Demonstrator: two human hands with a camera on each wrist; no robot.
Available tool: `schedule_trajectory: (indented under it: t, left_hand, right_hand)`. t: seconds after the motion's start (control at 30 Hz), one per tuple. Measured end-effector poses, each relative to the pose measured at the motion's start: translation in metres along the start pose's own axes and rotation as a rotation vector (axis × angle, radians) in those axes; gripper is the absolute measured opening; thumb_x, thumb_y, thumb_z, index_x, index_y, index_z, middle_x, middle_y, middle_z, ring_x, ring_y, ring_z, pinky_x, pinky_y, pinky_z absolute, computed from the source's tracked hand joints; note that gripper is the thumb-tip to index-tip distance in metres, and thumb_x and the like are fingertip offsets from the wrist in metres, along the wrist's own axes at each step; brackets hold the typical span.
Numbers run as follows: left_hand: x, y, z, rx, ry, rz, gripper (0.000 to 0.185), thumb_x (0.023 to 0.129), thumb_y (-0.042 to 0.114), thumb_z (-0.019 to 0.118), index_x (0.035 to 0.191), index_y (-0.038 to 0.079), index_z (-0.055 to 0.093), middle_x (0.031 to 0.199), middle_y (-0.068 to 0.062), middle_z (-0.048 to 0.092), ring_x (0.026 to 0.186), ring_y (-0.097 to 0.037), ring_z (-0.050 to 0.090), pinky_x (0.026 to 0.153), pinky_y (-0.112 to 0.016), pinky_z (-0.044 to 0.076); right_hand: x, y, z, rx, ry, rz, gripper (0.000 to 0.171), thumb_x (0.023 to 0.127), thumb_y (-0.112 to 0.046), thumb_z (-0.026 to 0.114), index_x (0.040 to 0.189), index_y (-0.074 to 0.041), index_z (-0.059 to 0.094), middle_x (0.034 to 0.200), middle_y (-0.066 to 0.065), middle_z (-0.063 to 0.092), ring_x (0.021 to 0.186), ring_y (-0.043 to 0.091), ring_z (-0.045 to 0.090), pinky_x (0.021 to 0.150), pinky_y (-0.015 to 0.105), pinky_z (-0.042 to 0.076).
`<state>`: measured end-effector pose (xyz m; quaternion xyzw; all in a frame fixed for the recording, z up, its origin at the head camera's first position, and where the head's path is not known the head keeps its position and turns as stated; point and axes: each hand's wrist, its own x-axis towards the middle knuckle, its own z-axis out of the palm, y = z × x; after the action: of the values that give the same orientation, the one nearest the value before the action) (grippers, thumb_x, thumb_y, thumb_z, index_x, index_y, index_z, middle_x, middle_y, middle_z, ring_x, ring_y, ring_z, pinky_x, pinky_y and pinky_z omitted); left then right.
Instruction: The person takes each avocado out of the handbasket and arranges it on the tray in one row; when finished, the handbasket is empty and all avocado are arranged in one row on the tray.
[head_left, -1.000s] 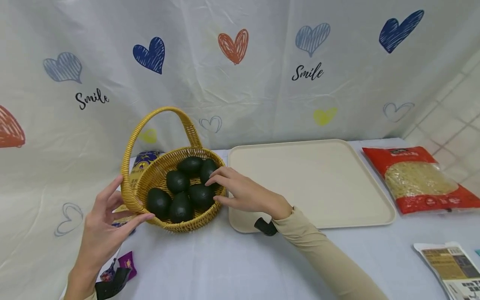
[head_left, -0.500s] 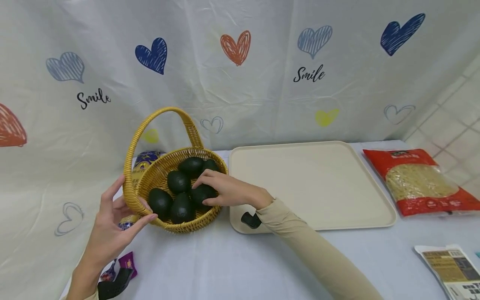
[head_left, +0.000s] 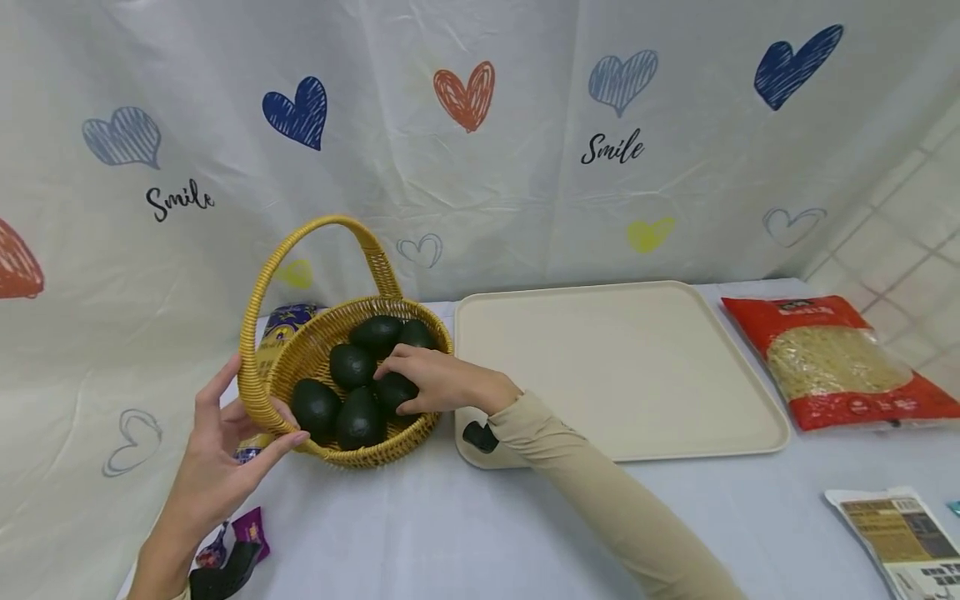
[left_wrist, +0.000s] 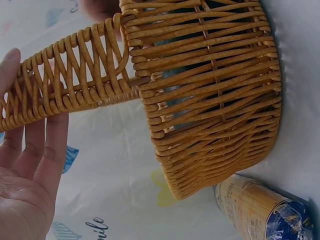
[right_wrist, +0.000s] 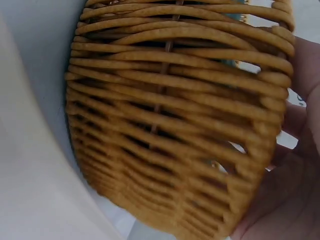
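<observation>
your right hand (head_left: 442,385) grasps a dark green avocado (head_left: 395,390) while your left hand's (head_left: 225,450) released fingers steady the woven yellow wicker basket (head_left: 360,450); a hasty lift may tip it.

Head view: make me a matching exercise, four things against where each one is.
Things:
1. avocados
2. tray
3. red packet
4. left hand

Places:
A. far right on the table
B. at the basket's near rim
C. inside the basket
D. just right of the basket

Pairs: 1-C, 2-D, 3-A, 4-B
</observation>
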<state>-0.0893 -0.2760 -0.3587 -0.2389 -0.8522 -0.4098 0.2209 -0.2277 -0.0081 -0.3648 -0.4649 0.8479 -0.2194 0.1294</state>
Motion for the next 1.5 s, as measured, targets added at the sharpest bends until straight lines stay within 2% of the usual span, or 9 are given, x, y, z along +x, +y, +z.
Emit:
schedule_trajectory:
  t: [0.4,0.53,0.73,0.87,0.93,1.0,1.33,1.4,1.5]
  left_hand:
    - [-0.001,0.001,0.003,-0.001,-0.008,0.022,0.130,0.064,-0.027,0.085,0.163,0.002,0.005,0.097,0.010,0.064,0.083,0.000,0.068,0.083,-0.012,0.057]
    - [-0.001,-0.002,0.003,-0.032,-0.008,0.056,0.123,0.072,-0.018,0.086,0.162,0.000,0.005,0.097,0.007,0.064,0.083,-0.002,0.068,0.082,-0.014,0.058]
    - [-0.002,-0.002,0.003,-0.034,0.007,0.049,0.124,0.071,-0.020,0.086,0.163,0.000,0.005,0.097,0.007,0.064,0.083,-0.001,0.067,0.082,-0.013,0.058]
    - [-0.004,-0.003,0.004,-0.062,0.019,0.071,0.109,0.087,0.012,0.083,0.162,0.000,0.005,0.098,0.007,0.064,0.083,-0.001,0.067,0.080,-0.012,0.058]
    - [-0.003,-0.005,0.005,-0.086,0.016,0.096,0.106,0.089,0.026,0.078,0.162,-0.001,0.005,0.098,0.006,0.065,0.083,-0.002,0.067,0.080,-0.013,0.058]
    - [-0.002,-0.006,0.007,-0.098,0.013,0.113,0.106,0.090,0.032,0.076,0.161,-0.002,0.005,0.098,0.005,0.065,0.083,-0.003,0.067,0.079,-0.013,0.058]
    - [0.000,-0.008,0.006,-0.111,0.005,0.135,0.104,0.092,0.031,0.075,0.160,-0.003,0.004,0.097,0.003,0.065,0.082,-0.005,0.066,0.076,-0.014,0.059]
    - [0.000,-0.007,0.005,-0.102,-0.002,0.119,0.105,0.091,0.021,0.079,0.161,-0.002,0.004,0.097,0.003,0.065,0.082,-0.005,0.067,0.076,-0.014,0.059]
    - [-0.001,-0.004,0.005,-0.065,-0.014,0.066,0.114,0.083,-0.006,0.084,0.162,0.001,0.003,0.097,0.006,0.064,0.081,-0.004,0.067,0.078,-0.015,0.060]
  right_hand:
    - [0.010,-0.002,0.008,-0.058,-0.019,0.014,0.050,0.094,-0.021,0.082,0.140,-0.012,0.064,0.143,0.007,0.053,0.132,0.021,0.056,0.113,0.026,0.044]
    - [0.010,-0.003,0.008,-0.050,-0.028,0.020,0.051,0.093,-0.019,0.082,0.141,-0.012,0.064,0.144,0.007,0.053,0.134,0.021,0.054,0.112,0.025,0.044]
    - [0.013,-0.003,0.009,-0.052,-0.011,0.011,0.052,0.092,-0.018,0.083,0.141,-0.013,0.064,0.142,0.006,0.055,0.133,0.018,0.053,0.110,0.023,0.045]
    - [0.014,-0.004,0.011,-0.049,-0.001,0.017,0.053,0.091,-0.018,0.082,0.141,-0.013,0.064,0.142,0.006,0.056,0.132,0.018,0.054,0.109,0.024,0.046]
    - [0.012,-0.004,0.010,-0.052,-0.005,0.040,0.054,0.092,-0.020,0.083,0.142,-0.013,0.064,0.143,0.006,0.056,0.132,0.018,0.054,0.109,0.024,0.046]
    - [0.010,-0.004,0.009,-0.065,-0.013,0.060,0.055,0.092,-0.022,0.083,0.142,-0.011,0.063,0.144,0.008,0.056,0.133,0.019,0.054,0.110,0.025,0.046]
    - [0.014,-0.007,0.001,-0.107,-0.135,0.075,0.065,0.092,-0.029,0.084,0.148,-0.009,0.058,0.148,0.008,0.057,0.136,0.022,0.053,0.114,0.030,0.045]
    - [0.015,-0.008,0.001,-0.101,-0.140,0.085,0.066,0.091,-0.030,0.084,0.149,-0.010,0.058,0.148,0.008,0.058,0.137,0.021,0.053,0.113,0.029,0.045]
    - [0.015,-0.008,0.002,-0.088,-0.130,0.095,0.066,0.091,-0.028,0.085,0.148,-0.010,0.058,0.147,0.008,0.057,0.135,0.021,0.054,0.112,0.029,0.046]
